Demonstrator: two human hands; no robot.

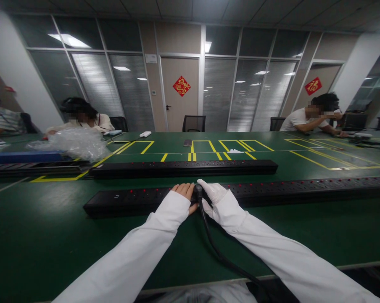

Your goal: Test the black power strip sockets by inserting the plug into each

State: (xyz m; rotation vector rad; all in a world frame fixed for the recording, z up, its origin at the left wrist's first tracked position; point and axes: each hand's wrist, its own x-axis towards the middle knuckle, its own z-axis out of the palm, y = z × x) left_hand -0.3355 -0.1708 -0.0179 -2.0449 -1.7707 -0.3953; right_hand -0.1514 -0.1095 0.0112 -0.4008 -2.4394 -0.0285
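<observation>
A long black power strip point(272, 191) with red-dotted sockets lies across the green table. My left hand point(186, 193), bare, rests on the strip, its fingers together over the top and the thumb below on the near side. Just right of it, my right hand point(212, 195) in a white glove is closed on a black plug point(199, 191) standing at the strip's sockets. Whether the plug's pins are fully in cannot be seen. From the plug a thick black cable point(213, 246) runs down toward the table's near edge.
A second black strip point(183, 169) lies parallel behind. Yellow tape marks the green table point(51, 227). Clear plastic wrap point(79, 143) and a blue item point(26, 157) are at the left. People point(316, 115) sit across the table, at right and left.
</observation>
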